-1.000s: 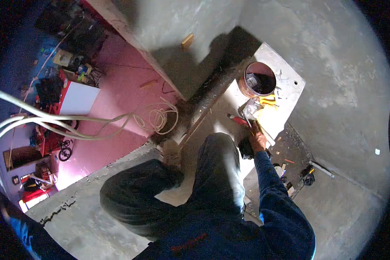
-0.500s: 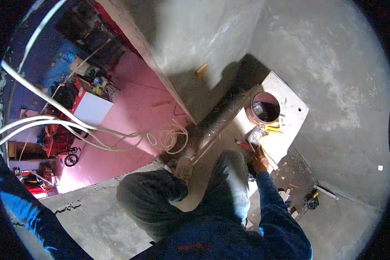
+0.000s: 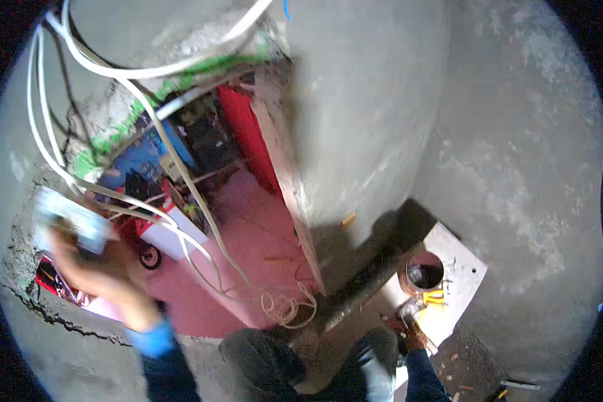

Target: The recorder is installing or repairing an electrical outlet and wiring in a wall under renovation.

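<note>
And here's the left hand [image 3: 100, 264], up at the left, smeared by blur so badly that its fingers melt into one another. Right at the fingertips, a pale, bluish-white thing [image 3: 80, 213]: flat-looking, roughly four-sided, its edges fuzzy and its lower part covered by the hand. Is the left grip closed on it? Cannot tell; the fingers overlap its near side, but the blur hides whether they pinch it. The pale thing sits just beyond the grip, before the lower left corner of the rough wall opening [image 3: 90, 159], with white cables [image 3: 135, 95] looping above it (the topmost one runs out of the picture).

Down at the lower right, the right hand [image 3: 415, 337] is small and dark, resting at the near edge of a white board [image 3: 463, 258]. Just left of its fingers, a red item [image 3: 394, 324], little more than a dim patch in the shadow, its outline hard to make out. The right grip is curled, but whether it is shut around anything, cannot tell. Beyond that hand stand a brown bucket [image 3: 408, 284], its inside mostly dark, and a yellow-handled tool [image 3: 434, 296] near it on the board. Both forearms are cut off below.
</note>
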`<state>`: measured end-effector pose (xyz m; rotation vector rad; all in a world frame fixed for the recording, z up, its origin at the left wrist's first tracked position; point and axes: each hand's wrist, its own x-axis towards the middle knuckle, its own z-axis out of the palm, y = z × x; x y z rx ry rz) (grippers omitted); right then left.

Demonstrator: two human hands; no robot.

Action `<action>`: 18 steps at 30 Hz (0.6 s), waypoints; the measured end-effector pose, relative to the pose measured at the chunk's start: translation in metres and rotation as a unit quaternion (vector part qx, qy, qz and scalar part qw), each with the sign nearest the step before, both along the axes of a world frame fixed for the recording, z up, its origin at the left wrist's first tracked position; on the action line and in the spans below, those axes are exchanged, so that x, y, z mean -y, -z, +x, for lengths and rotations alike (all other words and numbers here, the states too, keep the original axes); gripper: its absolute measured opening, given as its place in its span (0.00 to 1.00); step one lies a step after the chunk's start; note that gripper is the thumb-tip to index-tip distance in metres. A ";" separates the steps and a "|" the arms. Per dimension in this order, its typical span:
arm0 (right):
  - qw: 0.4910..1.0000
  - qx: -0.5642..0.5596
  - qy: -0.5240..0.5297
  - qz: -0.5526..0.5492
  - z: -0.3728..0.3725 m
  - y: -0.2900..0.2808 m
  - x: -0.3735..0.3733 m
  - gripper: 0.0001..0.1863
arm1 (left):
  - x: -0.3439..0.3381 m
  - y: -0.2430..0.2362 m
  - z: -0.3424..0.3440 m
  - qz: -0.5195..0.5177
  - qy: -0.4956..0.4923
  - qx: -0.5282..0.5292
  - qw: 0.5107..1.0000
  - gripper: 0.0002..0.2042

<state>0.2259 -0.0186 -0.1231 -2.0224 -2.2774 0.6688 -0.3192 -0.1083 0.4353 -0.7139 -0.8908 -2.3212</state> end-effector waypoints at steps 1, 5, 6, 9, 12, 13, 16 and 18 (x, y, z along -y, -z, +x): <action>0.999 0.015 -0.029 0.015 -0.009 -0.014 0.001 0.35 | 0.000 0.046 0.018 -0.008 0.245 -0.046 0.968 0.19; 0.999 0.018 -0.031 0.039 0.007 0.035 -0.004 0.30 | -0.048 0.128 0.099 -0.154 0.424 0.135 0.882 0.20; 1.000 -0.013 -0.019 -0.004 0.005 0.033 -0.003 0.29 | -0.055 0.132 0.109 -0.160 0.423 0.142 0.881 0.20; 0.996 -0.090 -0.016 -0.012 -0.024 -0.013 -0.009 0.25 | -0.062 0.152 0.107 -0.247 0.439 0.227 0.834 0.20; 1.000 0.012 -0.001 -0.008 0.011 0.023 -0.006 0.20 | -0.072 0.159 0.112 -0.380 0.332 0.246 0.828 0.29; 0.998 0.036 -0.057 -0.001 0.007 0.021 -0.010 0.20 | -0.069 0.168 0.106 -0.387 0.329 0.257 0.822 0.29; 0.995 -0.077 -0.060 -0.034 -0.040 -0.026 -0.017 0.20 | -0.059 0.213 0.076 -0.445 0.217 0.102 0.863 0.22; 0.995 0.009 -0.094 -0.031 -0.027 -0.011 -0.021 0.21 | -0.070 0.208 0.102 -0.423 0.247 0.081 0.868 0.19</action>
